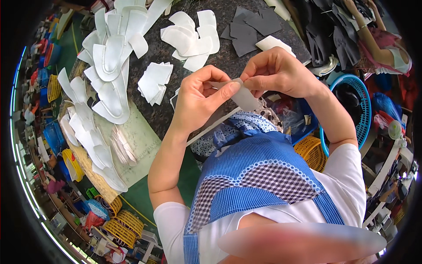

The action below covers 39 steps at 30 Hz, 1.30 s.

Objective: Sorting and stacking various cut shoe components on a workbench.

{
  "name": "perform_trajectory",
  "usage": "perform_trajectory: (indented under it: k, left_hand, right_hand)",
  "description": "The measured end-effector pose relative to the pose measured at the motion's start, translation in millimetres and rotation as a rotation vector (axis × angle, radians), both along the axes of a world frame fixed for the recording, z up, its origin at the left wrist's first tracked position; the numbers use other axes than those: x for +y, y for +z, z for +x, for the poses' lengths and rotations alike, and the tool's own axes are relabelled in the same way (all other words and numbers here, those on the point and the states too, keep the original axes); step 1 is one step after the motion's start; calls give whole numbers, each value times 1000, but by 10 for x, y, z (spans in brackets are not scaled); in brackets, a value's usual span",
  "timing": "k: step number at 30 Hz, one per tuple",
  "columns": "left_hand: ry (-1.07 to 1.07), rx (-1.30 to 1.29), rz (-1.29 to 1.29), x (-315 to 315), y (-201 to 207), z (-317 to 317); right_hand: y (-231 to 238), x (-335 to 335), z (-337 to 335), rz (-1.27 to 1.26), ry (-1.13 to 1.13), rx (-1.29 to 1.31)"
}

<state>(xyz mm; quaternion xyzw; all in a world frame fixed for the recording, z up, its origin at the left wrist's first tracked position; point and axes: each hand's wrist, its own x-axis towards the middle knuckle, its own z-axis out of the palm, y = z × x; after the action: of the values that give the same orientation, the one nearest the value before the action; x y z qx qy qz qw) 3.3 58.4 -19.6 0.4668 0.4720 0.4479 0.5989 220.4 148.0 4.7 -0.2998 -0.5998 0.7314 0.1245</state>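
Close to my chest, a small pale grey-white cut piece of sheet material (247, 102) is held up at the table's near edge. My left hand (203, 97) pinches it between thumb and fingers. My right hand (281, 74) is closed at its upper edge, the fingertips meeting those of the left. Just left of my hands, a small stack of white pieces (155, 83) lies on the dark speckled tabletop (145, 66). Beyond it are loose white rounded pieces (187, 39). Dark grey pieces (246, 33) lie farther right.
Curved white pieces (110, 57) overlap at the left, reaching onto a pale board (143, 149). A blue round basket (367, 110) and a yellow basket (311, 149) stand at my right. Another person's arm (373, 39) is over black pieces (347, 48) at far right.
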Motion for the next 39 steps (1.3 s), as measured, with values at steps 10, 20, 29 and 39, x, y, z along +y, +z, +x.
perform_trajectory:
  k: [10,20,29,39]
  left_hand:
    - [-188,-320,-134,-82,-53,-79]
    - [-31,874,1284,-644,173,-93]
    - [300,-231,-146,-1464,4,-344]
    - [482,593,191,-920,-123,-538]
  right_hand:
    - [118,-61,-154,-240,282,-32]
    - [-437,-260,112,-578,-150,178]
    - [-893,-620,926,246,-143,-622]
    - [-132,-381,-804,183,153,-281]
